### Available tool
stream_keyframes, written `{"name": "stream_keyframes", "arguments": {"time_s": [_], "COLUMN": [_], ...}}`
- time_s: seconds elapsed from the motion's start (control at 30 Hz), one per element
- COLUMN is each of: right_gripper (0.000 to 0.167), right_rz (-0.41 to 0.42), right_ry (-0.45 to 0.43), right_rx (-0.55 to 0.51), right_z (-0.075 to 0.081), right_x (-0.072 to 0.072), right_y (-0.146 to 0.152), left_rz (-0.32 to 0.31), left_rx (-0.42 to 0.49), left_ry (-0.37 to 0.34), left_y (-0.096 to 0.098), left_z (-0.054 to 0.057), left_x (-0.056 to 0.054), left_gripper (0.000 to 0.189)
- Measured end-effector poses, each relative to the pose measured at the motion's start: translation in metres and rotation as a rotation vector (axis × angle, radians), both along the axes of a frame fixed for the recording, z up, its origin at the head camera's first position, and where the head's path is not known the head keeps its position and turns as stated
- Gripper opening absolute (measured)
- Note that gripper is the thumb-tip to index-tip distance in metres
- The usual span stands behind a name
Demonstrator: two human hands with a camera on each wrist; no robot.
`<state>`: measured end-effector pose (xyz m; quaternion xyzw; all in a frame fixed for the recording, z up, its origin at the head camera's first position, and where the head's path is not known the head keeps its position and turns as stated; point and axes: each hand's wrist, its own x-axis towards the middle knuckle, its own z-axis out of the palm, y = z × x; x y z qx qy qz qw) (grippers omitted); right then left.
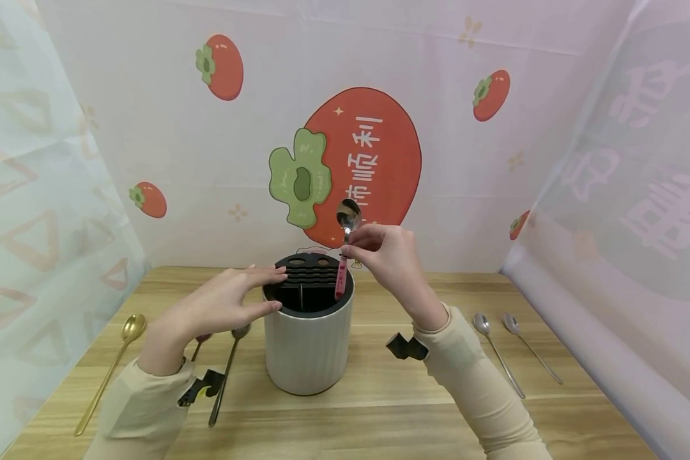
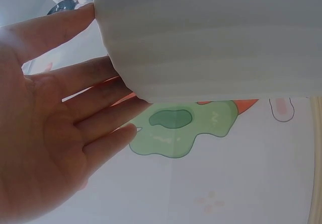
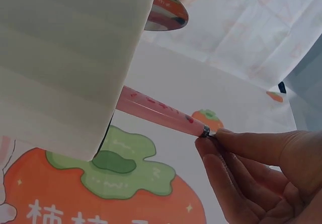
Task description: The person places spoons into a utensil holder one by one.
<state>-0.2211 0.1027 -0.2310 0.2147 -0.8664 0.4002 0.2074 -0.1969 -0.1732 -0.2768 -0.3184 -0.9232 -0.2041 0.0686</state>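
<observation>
Thumb and forefinger of the right hand (image 1: 398, 260) pinch the neck of a polished metal spoon with a glossy pink printed handle (image 1: 341, 278), its bowl uppermost and its shaft slightly tilted. Straight, spread fingers of the left hand (image 1: 213, 306) meet the far left of the rim of a white, ribbed, cylindrical utensil holder (image 1: 307, 358); the thumb, well apart from them, touches the rim's near side.

Within the holder's black slotted insert (image 1: 316, 312), the spoon's handle end sits at the right front compartment, beside a thin divider (image 1: 301, 297); in the right wrist view the wall hides its tip. How deep it reaches, and what else the dark interior contains, cannot be told.

Farther out, on the wood-grain tabletop (image 1: 379, 412), lie a gold long-handled spoon (image 1: 100, 388), a dark reddish spoon (image 1: 204, 338) partly hidden by the left arm, a dark grey metal spoon (image 1: 228, 364) and, at right, two silver metal spoons (image 1: 499, 354). A white persimmon-printed cloth (image 1: 356, 38) stands behind.

Stage, as judged: midway; the pink-handled spoon is at the opening but not yet released, and five spoons lie outside the holder.
</observation>
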Motion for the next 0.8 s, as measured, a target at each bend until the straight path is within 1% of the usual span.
{"name": "stream_keyframes", "arguments": {"time_s": [0.43,0.63,0.8], "right_gripper": [0.008,0.005,0.006], "right_rz": [0.008,0.012,0.019], "right_ry": [-0.02,-0.048,-0.071], "right_rx": [0.003,0.035,0.037], "right_z": [-0.0024,-0.005,-0.0072], "right_x": [-0.0012,-0.0012,-0.0023], "right_y": [0.0012,0.0017,0.0008], "left_rz": [-0.004,-0.003,-0.004], "left_rx": [-0.005,-0.004,-0.004], "left_ry": [0.006,0.016,0.011], "left_y": [-0.0017,-0.001,-0.001], "left_z": [-0.0025,-0.0024,-0.002], "left_x": [-0.0013,-0.0011,-0.0012], "left_gripper": [0.053,0.053,0.053]}}
